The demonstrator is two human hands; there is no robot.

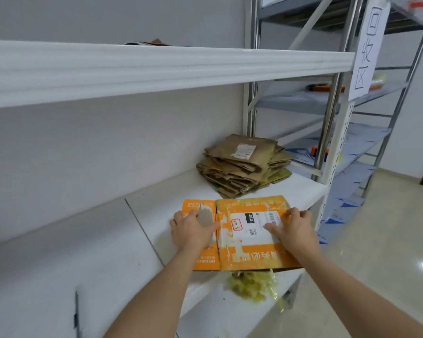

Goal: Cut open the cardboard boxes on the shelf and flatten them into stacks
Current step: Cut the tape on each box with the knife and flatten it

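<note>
Both hands press flat on a flattened orange cardboard box lying on the white shelf: left hand and right hand spread with fingers straight. A stack of flattened brown boxes sits just behind

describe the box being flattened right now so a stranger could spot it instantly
On the white shelf, in front of the brown cardboard stack, lies the orange box, under the left hand and right hand. Unlike the plain brown pile, it is bright orange with a white shipping label.
</note>
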